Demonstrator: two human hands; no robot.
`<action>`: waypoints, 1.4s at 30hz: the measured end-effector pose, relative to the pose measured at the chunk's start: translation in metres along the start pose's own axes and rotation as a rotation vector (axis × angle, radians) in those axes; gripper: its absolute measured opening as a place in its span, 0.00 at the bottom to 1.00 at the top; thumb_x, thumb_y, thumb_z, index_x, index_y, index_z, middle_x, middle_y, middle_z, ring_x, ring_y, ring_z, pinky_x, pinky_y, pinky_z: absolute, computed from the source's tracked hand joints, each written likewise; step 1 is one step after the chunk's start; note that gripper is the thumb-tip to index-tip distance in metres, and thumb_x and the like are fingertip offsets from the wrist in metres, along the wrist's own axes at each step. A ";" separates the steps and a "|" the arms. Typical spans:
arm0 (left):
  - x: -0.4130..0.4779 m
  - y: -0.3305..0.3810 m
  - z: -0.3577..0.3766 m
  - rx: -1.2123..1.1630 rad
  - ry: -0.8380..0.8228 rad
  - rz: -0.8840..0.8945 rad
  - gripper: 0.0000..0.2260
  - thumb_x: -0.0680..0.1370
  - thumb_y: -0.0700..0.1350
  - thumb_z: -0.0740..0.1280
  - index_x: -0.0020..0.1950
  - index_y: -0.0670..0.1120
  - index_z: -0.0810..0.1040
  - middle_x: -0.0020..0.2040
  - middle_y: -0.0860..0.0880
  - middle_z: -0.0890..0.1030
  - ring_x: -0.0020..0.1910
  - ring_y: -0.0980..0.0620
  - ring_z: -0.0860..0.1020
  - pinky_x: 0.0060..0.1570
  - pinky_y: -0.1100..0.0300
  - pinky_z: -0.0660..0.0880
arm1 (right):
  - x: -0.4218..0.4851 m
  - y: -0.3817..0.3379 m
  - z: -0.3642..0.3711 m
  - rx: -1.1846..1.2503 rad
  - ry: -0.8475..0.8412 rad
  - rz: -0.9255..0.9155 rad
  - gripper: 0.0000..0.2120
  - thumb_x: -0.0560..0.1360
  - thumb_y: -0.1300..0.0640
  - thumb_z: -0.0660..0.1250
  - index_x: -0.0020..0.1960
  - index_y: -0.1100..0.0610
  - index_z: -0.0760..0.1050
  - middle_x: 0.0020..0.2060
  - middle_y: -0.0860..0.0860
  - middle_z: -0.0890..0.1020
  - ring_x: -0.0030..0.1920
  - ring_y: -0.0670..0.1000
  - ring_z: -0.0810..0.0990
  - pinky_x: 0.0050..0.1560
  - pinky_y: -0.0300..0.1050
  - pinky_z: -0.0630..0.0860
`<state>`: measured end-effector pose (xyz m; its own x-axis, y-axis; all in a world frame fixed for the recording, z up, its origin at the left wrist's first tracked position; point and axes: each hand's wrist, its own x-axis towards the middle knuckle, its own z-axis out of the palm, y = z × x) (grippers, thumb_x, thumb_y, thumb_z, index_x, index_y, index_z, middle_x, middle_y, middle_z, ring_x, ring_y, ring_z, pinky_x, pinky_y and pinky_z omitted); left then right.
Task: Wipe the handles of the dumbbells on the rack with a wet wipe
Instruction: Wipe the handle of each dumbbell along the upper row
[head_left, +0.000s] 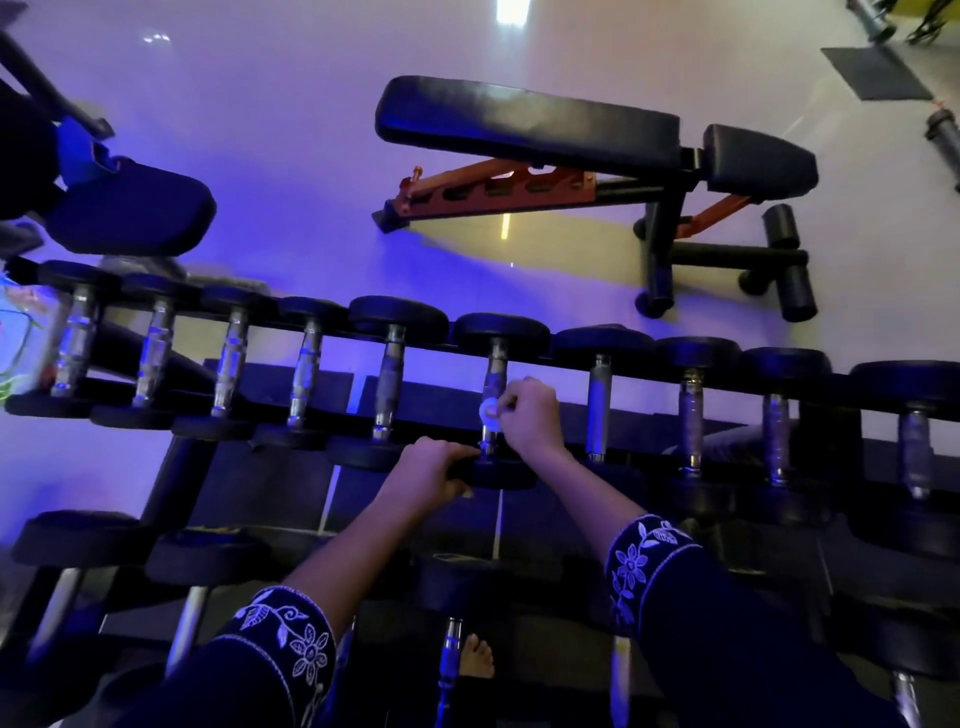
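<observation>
White and limp, the wet wipe (488, 411) is pinched by the right hand's (532, 415) curled fingers (513, 402) against the knurled chrome handle (494, 374) of a dumbbell (501, 335) on the rack's (174, 478) top tier. The left hand (434, 470) grips its near head (501, 475). The weight looks heavy and rigid, so it is best steadied there.

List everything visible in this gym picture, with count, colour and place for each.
Upper dumbbells: ten, black heads, metal handles, rack's top tier.
Lower dumbbells: several, black, partly hidden, bottom tier.
Rack: one, black, centre.
Wet wipe: one, white, on the sixth upper handle from the left.
Bench: one, black pads, orange frame, beyond the rack.
Padded seat: one, dark, upper left.
Floor mat: one, dark, top right.
Foot: one, bare, bottom centre.
Left hand: grips that dumbbell's near head.
Right hand: pinches the wet wipe.
</observation>
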<state>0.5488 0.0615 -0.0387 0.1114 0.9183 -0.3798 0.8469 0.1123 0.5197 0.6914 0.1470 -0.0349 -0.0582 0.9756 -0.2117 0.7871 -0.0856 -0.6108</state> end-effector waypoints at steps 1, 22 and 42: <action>0.001 0.001 -0.001 0.015 -0.010 0.002 0.27 0.69 0.48 0.77 0.68 0.53 0.76 0.59 0.48 0.82 0.61 0.48 0.77 0.60 0.58 0.71 | 0.011 -0.004 -0.003 0.010 0.022 0.011 0.03 0.67 0.65 0.72 0.35 0.61 0.80 0.37 0.54 0.79 0.39 0.52 0.76 0.39 0.39 0.69; 0.010 0.016 -0.018 0.237 -0.197 0.028 0.27 0.72 0.47 0.75 0.70 0.51 0.74 0.61 0.46 0.80 0.62 0.44 0.76 0.59 0.53 0.73 | -0.022 0.002 0.008 -0.045 0.093 -0.054 0.11 0.70 0.70 0.64 0.49 0.64 0.82 0.44 0.59 0.83 0.45 0.58 0.80 0.47 0.44 0.73; 0.013 0.016 -0.019 0.282 -0.209 0.066 0.26 0.74 0.46 0.73 0.71 0.53 0.73 0.60 0.48 0.81 0.61 0.47 0.76 0.60 0.54 0.72 | 0.050 0.006 0.000 0.501 0.072 0.359 0.07 0.66 0.67 0.67 0.34 0.56 0.78 0.31 0.50 0.81 0.33 0.49 0.79 0.36 0.42 0.77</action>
<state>0.5540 0.0822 -0.0206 0.2494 0.8194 -0.5161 0.9415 -0.0805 0.3272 0.6933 0.1949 -0.0492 0.2118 0.8780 -0.4293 0.3650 -0.4786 -0.7986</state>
